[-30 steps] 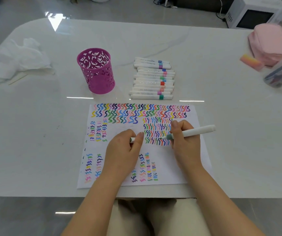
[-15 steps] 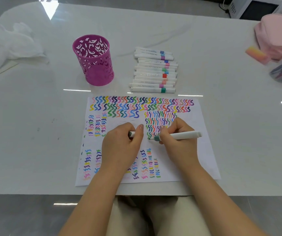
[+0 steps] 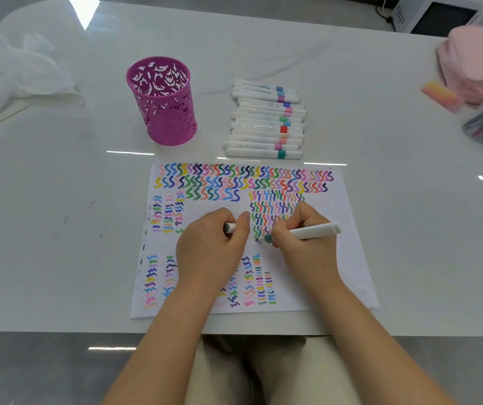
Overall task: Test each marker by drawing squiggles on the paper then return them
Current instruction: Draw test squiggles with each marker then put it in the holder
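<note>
In the head view, a white-barrelled marker with a teal-green tip (image 3: 313,230) is pinched near its tip by the curled fingers of the right hand (image 3: 301,247). Its nib is set on the white sheet of paper (image 3: 348,244) just left of that hand, at the foot of a block of small squiggles. The low grip is judged to give control of the stroke. The marker's white cap (image 3: 230,228) is enclosed by the curled fingers of the left hand (image 3: 211,252), which rests on the sheet just beside the right, probably to steady it and keep the cap ready. Beyond both hands, past the paper's far edge, a row of capped white markers (image 3: 263,124) is laid out, with a perforated magenta metal cup (image 3: 162,112) beyond the left hand.
</note>
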